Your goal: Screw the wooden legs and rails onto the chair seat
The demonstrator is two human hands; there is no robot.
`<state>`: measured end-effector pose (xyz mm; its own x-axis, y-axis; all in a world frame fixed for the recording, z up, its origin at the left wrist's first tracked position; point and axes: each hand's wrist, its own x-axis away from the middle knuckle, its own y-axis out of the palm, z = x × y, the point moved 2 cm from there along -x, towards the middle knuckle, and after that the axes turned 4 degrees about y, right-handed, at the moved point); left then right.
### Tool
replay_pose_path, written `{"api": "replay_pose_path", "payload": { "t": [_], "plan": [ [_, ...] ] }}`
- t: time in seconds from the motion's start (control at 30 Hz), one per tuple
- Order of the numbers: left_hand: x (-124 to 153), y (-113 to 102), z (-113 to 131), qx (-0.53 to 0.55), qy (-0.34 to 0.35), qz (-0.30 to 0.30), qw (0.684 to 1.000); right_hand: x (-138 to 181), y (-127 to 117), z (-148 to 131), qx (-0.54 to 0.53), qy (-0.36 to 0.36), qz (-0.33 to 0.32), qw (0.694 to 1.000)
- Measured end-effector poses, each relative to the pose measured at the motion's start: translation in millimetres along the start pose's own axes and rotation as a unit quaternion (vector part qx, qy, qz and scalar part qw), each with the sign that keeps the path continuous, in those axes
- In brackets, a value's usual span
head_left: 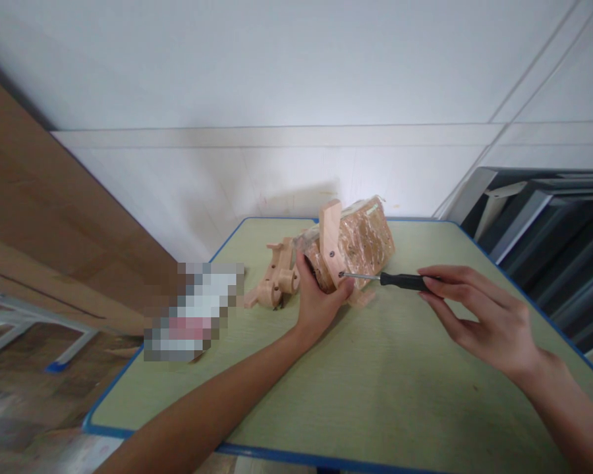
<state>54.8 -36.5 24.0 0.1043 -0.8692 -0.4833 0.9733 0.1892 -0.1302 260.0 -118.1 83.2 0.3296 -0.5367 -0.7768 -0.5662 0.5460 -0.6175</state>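
A black-handled screwdriver lies nearly level in my right hand, its fingers pinched on the end of the handle. The metal tip meets a dark screw hole low on a pale wooden bracket. My left hand is closed round the lower part of that bracket, thumb close to the tip. Another dark screw shows higher on the bracket. Against it sits a brown block wrapped in clear plastic, tilted on the table. Part of the block is hidden behind the bracket and my left hand.
Left of my left hand lies another wooden piece with rounded ends and dark holes. A blurred-out flat item is at the left edge of the blue-edged green table. Cardboard stands left; dark panels lean right.
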Motion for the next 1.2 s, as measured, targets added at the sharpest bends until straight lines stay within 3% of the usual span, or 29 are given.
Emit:
{"api": "replay_pose_path", "payload": {
  "t": [0.3,1.2],
  "plan": [
    [-0.3,-0.1,-0.2,-0.016,0.007,0.002,1.0,4.4,2.7,8.2,0.041,-0.006,-0.043,0.998],
    [-0.9,0.2,-0.7,-0.017,0.031,0.0,0.999,5.5,2.8,4.6,0.076,0.002,-0.062,0.995]
  ]
}}
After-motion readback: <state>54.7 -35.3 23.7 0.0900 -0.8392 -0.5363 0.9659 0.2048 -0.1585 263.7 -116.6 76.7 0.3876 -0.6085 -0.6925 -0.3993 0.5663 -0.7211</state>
